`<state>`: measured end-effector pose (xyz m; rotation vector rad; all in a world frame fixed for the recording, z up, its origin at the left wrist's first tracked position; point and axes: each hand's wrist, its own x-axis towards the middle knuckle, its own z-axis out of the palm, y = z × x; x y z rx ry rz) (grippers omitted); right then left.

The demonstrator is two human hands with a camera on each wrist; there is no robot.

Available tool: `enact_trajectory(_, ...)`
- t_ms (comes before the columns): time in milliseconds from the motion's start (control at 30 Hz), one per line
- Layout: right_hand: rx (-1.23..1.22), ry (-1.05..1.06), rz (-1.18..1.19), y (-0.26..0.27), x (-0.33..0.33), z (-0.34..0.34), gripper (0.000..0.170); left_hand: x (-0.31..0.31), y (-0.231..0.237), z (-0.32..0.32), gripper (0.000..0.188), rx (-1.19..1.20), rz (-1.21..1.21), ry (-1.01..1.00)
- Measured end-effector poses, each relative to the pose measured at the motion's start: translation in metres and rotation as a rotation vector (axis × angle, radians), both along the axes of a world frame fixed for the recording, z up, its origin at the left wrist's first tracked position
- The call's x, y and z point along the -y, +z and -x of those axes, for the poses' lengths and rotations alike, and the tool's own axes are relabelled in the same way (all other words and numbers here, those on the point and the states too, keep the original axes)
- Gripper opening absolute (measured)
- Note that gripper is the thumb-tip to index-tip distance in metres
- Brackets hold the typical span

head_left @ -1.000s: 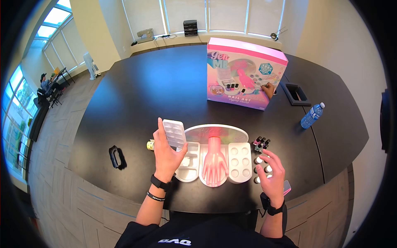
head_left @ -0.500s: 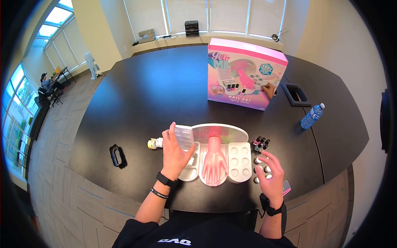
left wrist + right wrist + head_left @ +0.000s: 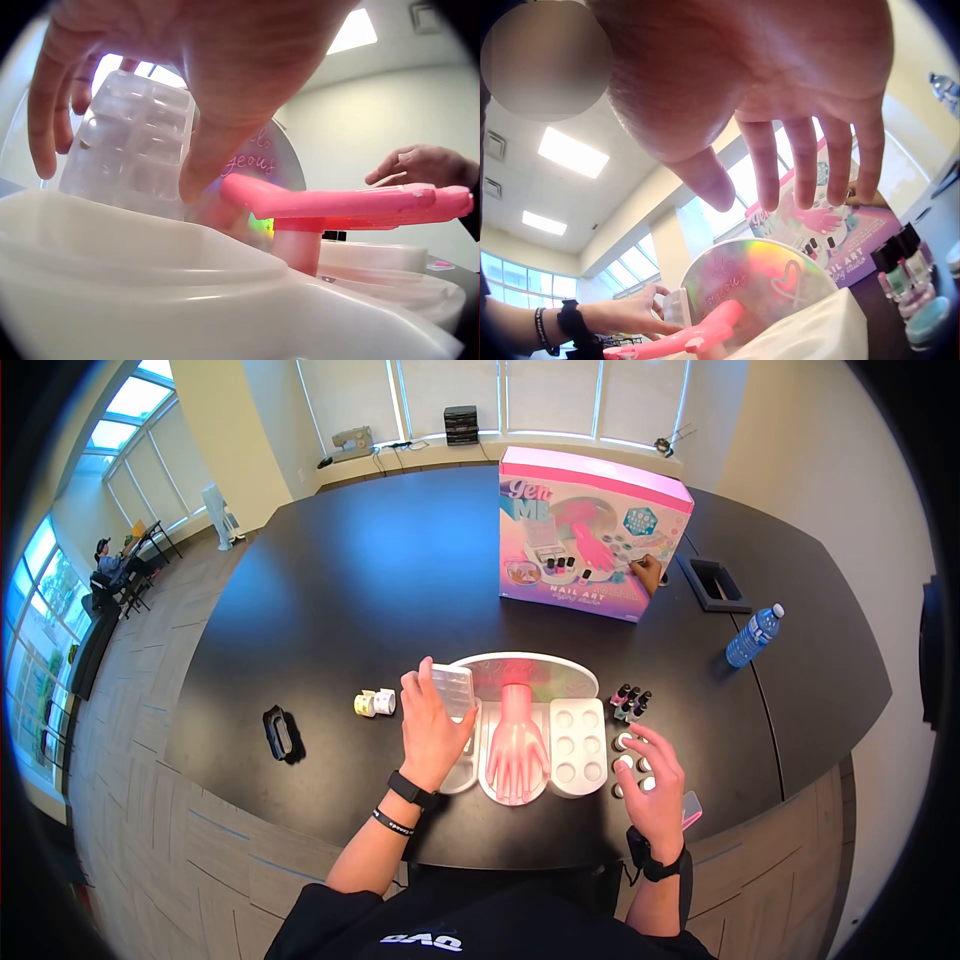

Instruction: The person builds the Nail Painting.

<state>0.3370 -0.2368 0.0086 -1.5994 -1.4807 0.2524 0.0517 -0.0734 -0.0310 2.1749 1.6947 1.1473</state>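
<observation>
My left hand (image 3: pixel 430 735) grips a clear plastic compartment case (image 3: pixel 139 139) between thumb and fingers. The case stands tilted up at the back of the left white tray (image 3: pixel 461 778), its lower edge hidden behind the tray wall in the left wrist view. Beside it, a pink model hand (image 3: pixel 517 750) lies palm down on its white base, in front of a shiny oval mirror (image 3: pixel 769 274). My right hand (image 3: pixel 657 790) hovers with relaxed, spread fingers and nothing in them, near several white-lidded jars (image 3: pixel 624 741).
A white tray with round wells (image 3: pixel 578 745) sits right of the model hand. Beyond the jars are nail polish bottles (image 3: pixel 631 703). Two small rolls (image 3: pixel 375 703) and a black strap-like item (image 3: pixel 282 734) lie left. Farther back stand a nail art box (image 3: pixel 595 535) and water bottle (image 3: pixel 756 636).
My left hand has moved right with the case, bringing it close beside the mirror and uncovering the two rolls. The right hand has stayed almost in place.
</observation>
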Motion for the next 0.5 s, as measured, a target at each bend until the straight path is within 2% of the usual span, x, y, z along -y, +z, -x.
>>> enact_trajectory(500, -0.034, 0.009, 0.02, -0.0002, -0.0017, 0.0044, 0.03, 0.0008, -0.0013, 0.0061, 0.085, -0.042, -0.055, -0.018)
